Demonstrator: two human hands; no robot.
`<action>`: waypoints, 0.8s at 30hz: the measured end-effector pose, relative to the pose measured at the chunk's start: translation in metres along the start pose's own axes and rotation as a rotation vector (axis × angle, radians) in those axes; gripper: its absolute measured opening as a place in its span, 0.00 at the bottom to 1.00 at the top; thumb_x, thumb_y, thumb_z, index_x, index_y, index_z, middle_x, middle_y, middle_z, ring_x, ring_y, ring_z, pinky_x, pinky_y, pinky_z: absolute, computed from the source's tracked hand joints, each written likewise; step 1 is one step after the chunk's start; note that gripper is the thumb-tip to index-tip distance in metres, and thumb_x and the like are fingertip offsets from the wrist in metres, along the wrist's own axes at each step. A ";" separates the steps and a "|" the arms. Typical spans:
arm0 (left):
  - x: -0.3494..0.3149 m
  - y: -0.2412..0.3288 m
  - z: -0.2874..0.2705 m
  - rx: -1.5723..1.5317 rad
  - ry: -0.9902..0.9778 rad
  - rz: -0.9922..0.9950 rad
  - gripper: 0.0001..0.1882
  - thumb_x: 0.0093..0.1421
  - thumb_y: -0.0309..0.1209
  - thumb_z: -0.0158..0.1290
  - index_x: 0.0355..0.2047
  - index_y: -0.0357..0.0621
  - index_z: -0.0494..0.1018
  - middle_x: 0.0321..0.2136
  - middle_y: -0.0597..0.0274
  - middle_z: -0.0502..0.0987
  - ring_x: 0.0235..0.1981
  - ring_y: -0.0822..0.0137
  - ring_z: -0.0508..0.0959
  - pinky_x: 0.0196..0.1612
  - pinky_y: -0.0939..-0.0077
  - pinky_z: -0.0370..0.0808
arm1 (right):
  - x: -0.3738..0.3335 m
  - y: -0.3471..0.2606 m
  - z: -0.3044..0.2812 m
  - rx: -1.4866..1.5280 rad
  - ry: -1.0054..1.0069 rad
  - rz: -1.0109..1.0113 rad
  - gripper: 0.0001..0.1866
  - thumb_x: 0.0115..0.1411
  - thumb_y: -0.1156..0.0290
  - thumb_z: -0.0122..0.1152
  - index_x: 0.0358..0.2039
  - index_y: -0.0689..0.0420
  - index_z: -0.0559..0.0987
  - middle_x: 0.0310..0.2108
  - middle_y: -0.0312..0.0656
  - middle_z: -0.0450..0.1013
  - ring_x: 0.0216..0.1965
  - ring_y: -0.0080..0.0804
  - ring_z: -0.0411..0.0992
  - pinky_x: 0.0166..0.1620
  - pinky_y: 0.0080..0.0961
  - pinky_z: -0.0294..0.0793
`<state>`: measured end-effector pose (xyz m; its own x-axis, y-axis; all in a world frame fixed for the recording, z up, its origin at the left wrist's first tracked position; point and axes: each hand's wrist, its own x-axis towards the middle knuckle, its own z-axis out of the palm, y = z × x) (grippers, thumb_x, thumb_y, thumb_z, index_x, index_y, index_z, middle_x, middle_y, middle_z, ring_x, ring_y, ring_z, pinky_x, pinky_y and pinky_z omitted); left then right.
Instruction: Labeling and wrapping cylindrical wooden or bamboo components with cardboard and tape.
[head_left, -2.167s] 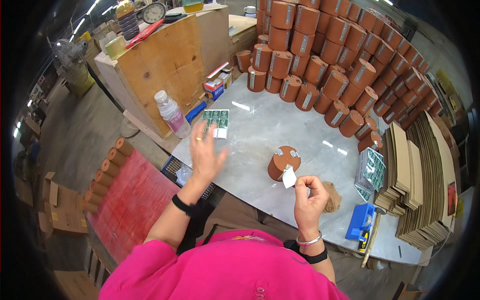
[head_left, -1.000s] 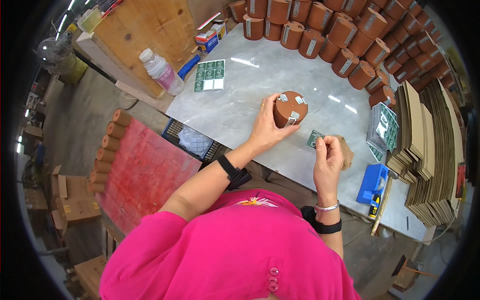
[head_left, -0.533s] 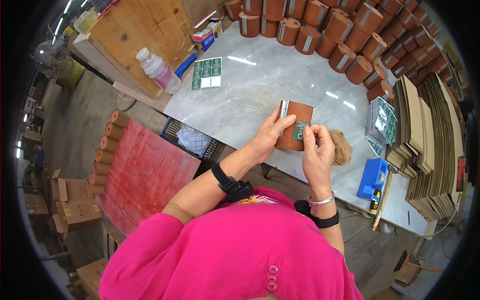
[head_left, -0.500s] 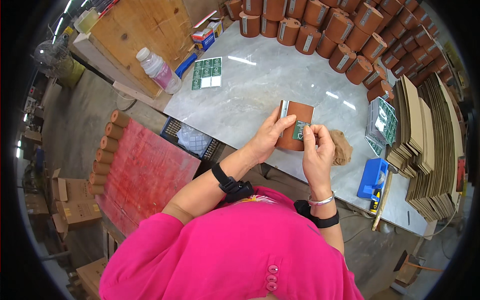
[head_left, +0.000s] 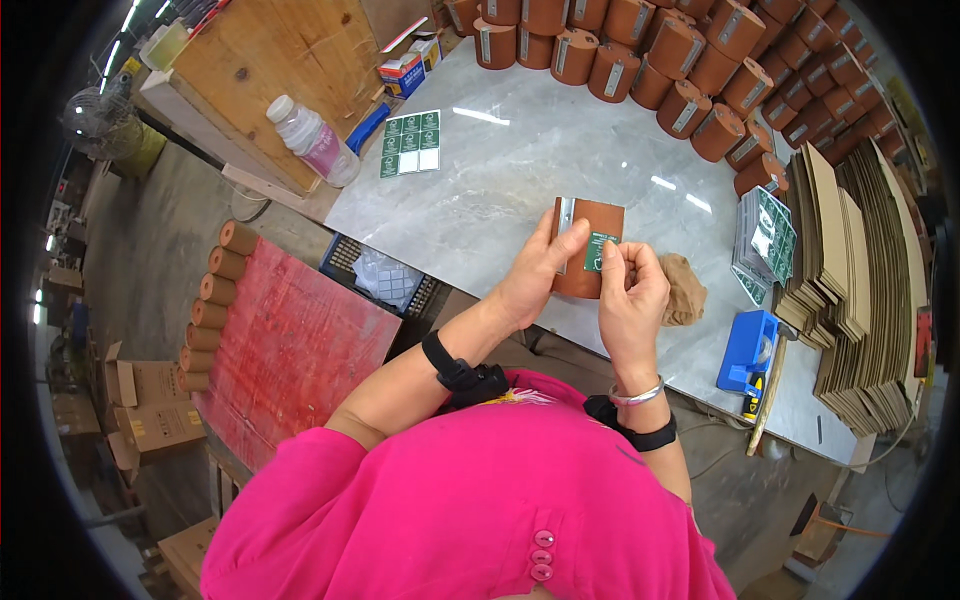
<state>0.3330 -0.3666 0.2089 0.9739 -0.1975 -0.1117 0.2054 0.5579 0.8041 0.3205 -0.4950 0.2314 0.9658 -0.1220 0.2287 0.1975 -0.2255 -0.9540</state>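
Note:
My left hand is closed round a reddish-brown cylinder from its left side, thumb across the front. A metal strip runs down the cylinder near that thumb. Against the cylinder's face lies a small green label with white print. Thumb and fingers of my right hand pinch together at the label's right side; part of it is hidden behind them. Just right of that hand sits a crumpled brown cloth on the grey tabletop.
A sheet of green labels lies near a bottle. Many brown cylinders are stacked at the back. On the right are more label sheets, flat cardboard, a blue tape dispenser and a wooden-handled tool.
Both hands and the cylinder have shifted very slightly to the left. My right fingers sit a little higher on the label, which stays against the cylinder.

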 end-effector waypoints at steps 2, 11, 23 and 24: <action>-0.001 -0.004 0.004 0.111 0.008 0.053 0.32 0.67 0.47 0.53 0.62 0.43 0.58 0.52 0.58 0.71 0.54 0.68 0.72 0.56 0.68 0.71 | 0.001 -0.002 0.002 -0.033 0.029 -0.022 0.10 0.66 0.71 0.60 0.28 0.61 0.74 0.19 0.28 0.66 0.21 0.12 0.60 0.23 0.17 0.59; -0.004 -0.009 0.004 0.040 0.021 -0.041 0.26 0.70 0.42 0.46 0.63 0.45 0.59 0.52 0.61 0.71 0.54 0.66 0.74 0.55 0.66 0.74 | 0.001 0.004 -0.011 -0.214 0.206 0.010 0.35 0.54 0.67 0.73 0.58 0.65 0.66 0.50 0.46 0.68 0.39 0.23 0.71 0.35 0.23 0.71; -0.008 -0.011 0.014 -0.085 -0.336 -0.474 0.31 0.66 0.41 0.48 0.66 0.43 0.56 0.57 0.48 0.70 0.56 0.48 0.74 0.56 0.46 0.75 | 0.009 0.015 -0.089 -0.379 -0.061 -0.085 0.20 0.59 0.60 0.67 0.40 0.64 0.74 0.31 0.53 0.76 0.32 0.51 0.76 0.37 0.40 0.75; -0.009 -0.010 0.011 -0.150 -0.336 -0.503 0.32 0.65 0.40 0.49 0.66 0.43 0.56 0.57 0.46 0.70 0.56 0.45 0.74 0.56 0.45 0.75 | 0.017 0.001 -0.108 -0.440 -0.019 -0.033 0.19 0.59 0.60 0.66 0.39 0.63 0.76 0.35 0.55 0.76 0.35 0.52 0.76 0.39 0.41 0.75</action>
<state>0.3209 -0.3791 0.2078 0.6759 -0.6946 -0.2463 0.6663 0.4331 0.6070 0.3190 -0.6017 0.2554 0.9639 -0.0911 0.2501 0.1417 -0.6197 -0.7719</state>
